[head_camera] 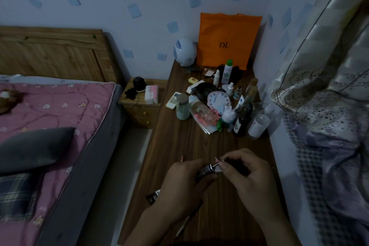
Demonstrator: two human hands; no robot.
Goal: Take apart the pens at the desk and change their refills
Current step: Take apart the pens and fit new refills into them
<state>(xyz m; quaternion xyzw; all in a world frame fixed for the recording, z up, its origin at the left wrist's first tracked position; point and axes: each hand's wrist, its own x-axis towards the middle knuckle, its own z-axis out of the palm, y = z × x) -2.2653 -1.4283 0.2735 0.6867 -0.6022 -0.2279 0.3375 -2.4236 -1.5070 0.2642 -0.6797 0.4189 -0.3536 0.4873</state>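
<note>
Over the near part of the wooden desk (199, 146) I hold a dark pen (208, 169) between both hands. My left hand (185, 181) wraps the barrel. My right hand (245, 170) pinches the pen's thin front end, where a small pink bit shows. A thin pen-like stick (188, 221) lies on the desk under my left forearm, partly hidden. A small pinkish tip (182, 158) rests on the desk just beyond my left hand. A dark patterned piece (153, 195) pokes out at the desk's left edge beside my left wrist.
Bottles, a white clock (217, 101), a remote, a cup and a plastic wrapper crowd the far half of the desk, with an orange bag (227, 40) against the wall. A bed with a pink quilt (50, 118) is on the left, a curtain (319, 66) on the right.
</note>
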